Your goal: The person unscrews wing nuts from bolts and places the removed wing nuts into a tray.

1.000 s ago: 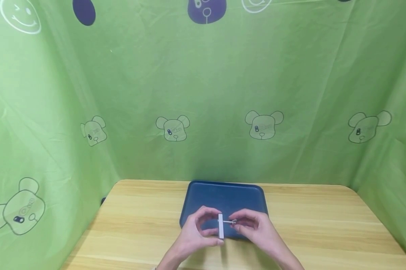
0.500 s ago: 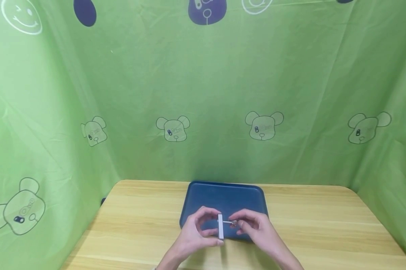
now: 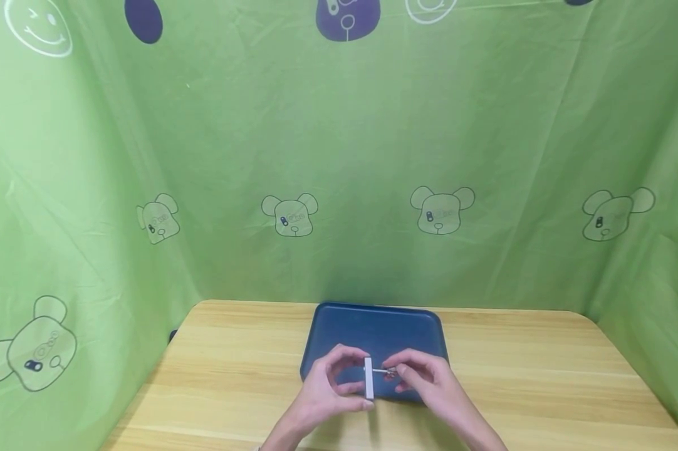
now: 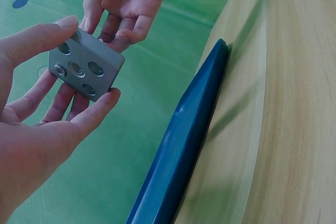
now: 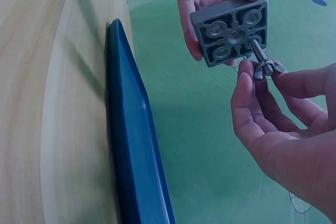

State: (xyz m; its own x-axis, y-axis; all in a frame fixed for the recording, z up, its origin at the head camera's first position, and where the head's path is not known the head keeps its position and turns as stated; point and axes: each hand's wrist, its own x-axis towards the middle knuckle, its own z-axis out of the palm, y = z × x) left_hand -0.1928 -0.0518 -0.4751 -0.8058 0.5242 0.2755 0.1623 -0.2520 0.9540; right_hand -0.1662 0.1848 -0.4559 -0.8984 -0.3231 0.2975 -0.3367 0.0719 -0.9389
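Note:
My left hand [image 3: 324, 388] grips a square grey plate [image 4: 86, 65] by its edges, thumb on one side and fingers on the other. Several round holes pass through the plate, and its back, seen in the right wrist view, is ribbed. A threaded bolt [image 5: 258, 51] runs through one corner hole, its head [image 4: 60, 70] on the smooth face. Near the bolt's free end sits a wing nut [image 5: 258, 72], apart from the plate. My right hand [image 3: 432, 382] pinches this wing nut between thumb and fingers. Both hands are held up above the tray's near edge.
A dark blue tray [image 3: 373, 329] lies on the wooden table [image 3: 243, 357], below and behind the hands. Green patterned curtain [image 3: 361, 138] encloses the table at the back and both sides. A small dark object [image 3: 172, 334] shows at the table's left edge.
My right thumb has shifted upward and inward over the wing nut, with the fingers moving slightly round it. My left hand and the plate have stayed in place.

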